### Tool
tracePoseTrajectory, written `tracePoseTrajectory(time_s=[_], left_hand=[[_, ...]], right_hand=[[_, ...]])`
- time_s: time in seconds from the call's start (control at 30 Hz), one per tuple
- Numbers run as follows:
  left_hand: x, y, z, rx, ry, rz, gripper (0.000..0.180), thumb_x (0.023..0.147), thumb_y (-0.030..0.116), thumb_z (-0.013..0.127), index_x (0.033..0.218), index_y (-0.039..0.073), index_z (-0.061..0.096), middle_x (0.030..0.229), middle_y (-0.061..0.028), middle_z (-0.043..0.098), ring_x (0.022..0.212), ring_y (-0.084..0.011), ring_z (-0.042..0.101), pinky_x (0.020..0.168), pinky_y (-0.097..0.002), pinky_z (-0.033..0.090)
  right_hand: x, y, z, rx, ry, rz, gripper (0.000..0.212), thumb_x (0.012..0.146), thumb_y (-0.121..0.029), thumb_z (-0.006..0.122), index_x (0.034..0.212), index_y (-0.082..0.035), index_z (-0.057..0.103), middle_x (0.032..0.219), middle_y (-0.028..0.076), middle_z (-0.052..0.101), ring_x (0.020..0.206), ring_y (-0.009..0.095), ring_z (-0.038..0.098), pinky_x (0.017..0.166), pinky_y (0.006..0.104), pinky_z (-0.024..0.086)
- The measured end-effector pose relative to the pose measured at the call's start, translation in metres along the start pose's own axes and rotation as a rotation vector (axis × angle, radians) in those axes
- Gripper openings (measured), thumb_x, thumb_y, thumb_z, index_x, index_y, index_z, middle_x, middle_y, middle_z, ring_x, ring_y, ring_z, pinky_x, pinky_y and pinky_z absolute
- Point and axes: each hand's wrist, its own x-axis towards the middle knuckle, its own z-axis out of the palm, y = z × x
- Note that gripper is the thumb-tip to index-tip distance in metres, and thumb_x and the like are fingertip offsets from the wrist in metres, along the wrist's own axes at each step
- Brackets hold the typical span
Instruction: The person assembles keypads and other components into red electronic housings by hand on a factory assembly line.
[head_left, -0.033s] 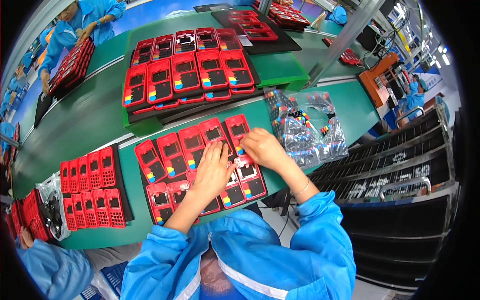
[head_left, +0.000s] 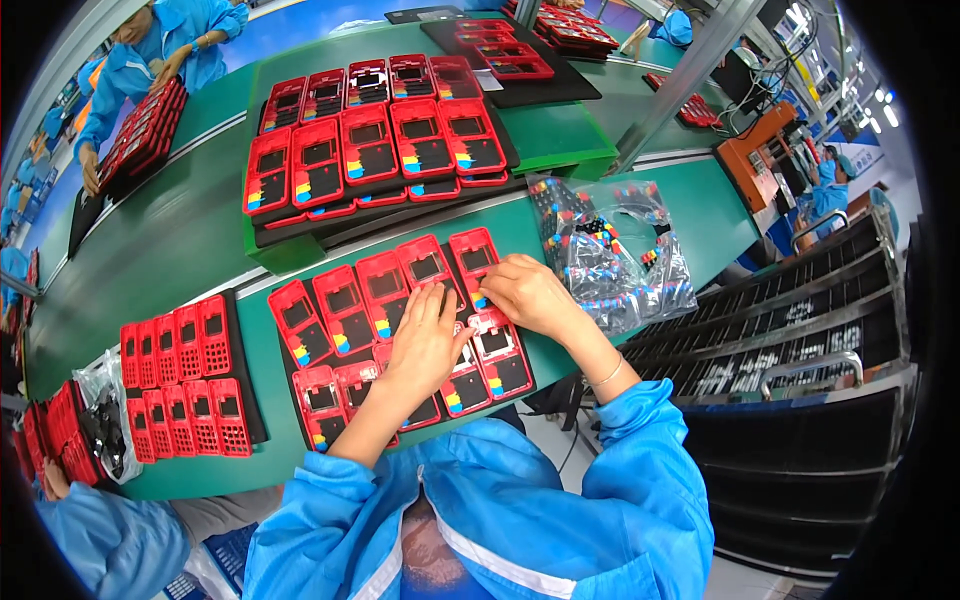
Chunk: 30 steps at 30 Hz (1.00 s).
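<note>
Red phone housings [head_left: 343,295] with dark screen windows lie in two rows on a black tray before me; several have yellow, blue and red pieces in them. My left hand [head_left: 420,345] lies flat across the middle housings, fingers stretched and holding nothing. At the row's right end, my right hand [head_left: 532,295] has its fingertips pinched together over the lower part of a red housing [head_left: 473,249]. Whatever is between those fingertips is hidden. A clear plastic bag [head_left: 655,290] of small multicoloured keypad pieces sits just right of that hand.
A stacked set of trays with red housings [head_left: 365,140] stands beyond on the green bench [head_left: 200,255]. To the left are a tray of red keypad fronts [head_left: 188,340] and a bag of black parts [head_left: 105,415]. A metal rack [head_left: 800,400] stands right; co-workers sit nearby.
</note>
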Motion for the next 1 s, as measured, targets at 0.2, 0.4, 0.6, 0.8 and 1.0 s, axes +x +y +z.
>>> tracePoseTrajectory(time_s=[0.2,0.4,0.6,0.8,1.0], left_hand=[[-0.021,-0.018,-0.047,-0.147,-0.024,-0.062,0.043,0.098,0.024,0.068,0.131,-0.003,0.065,0.14,-0.024,0.057,0.134,-0.0404,0.052,0.117,-0.0529,0.04],[-0.041,-0.039,-0.051,0.084,-0.085,0.049,0.044,0.098,0.025,0.069,0.134,0.002,0.066,0.144,-0.02,0.058,0.138,-0.0366,0.05,0.124,-0.0549,0.032],[-0.041,-0.038,-0.048,0.095,-0.097,0.027,0.048,0.099,0.028,0.068,0.137,0.001,0.064,0.146,-0.0196,0.059,0.14,-0.0346,0.05,0.125,-0.0574,0.027],[-0.046,-0.046,-0.058,-0.001,-0.142,0.022,0.046,0.099,0.023,0.068,0.137,-0.003,0.063,0.148,-0.0214,0.057,0.144,-0.035,0.048,0.126,-0.0568,0.026],[-0.062,-0.071,-0.104,0.002,0.03,-0.136,0.037,0.097,0.019,0.069,0.127,-0.002,0.069,0.138,-0.0183,0.065,0.135,-0.0352,0.057,0.123,-0.0539,0.033]], right_hand=[[-0.01,0.008,0.0,0.019,-0.003,-0.004,0.01,0.088,-0.01,0.075,0.092,-0.001,0.073,0.099,0.011,0.072,0.097,0.033,0.069,0.089,0.0426,0.056],[0.026,-0.017,-0.003,0.106,0.025,-0.261,0.014,0.084,-0.009,0.073,0.096,-0.001,0.072,0.102,0.011,0.07,0.1,0.031,0.066,0.09,0.0431,0.053],[0.05,-0.038,0.036,0.099,-0.049,-0.341,0.024,0.083,-0.011,0.073,0.103,0.002,0.074,0.111,0.012,0.072,0.112,0.03,0.066,0.101,0.0429,0.053],[0.058,-0.044,0.053,-0.053,-0.019,-0.428,0.016,0.082,-0.017,0.069,0.09,-0.004,0.074,0.099,0.008,0.071,0.116,0.028,0.064,0.111,0.0443,0.044],[0.069,-0.053,0.035,-0.029,-0.08,-0.41,0.02,0.084,-0.016,0.074,0.1,-0.005,0.075,0.106,0.006,0.073,0.118,0.029,0.064,0.11,0.0466,0.047]])
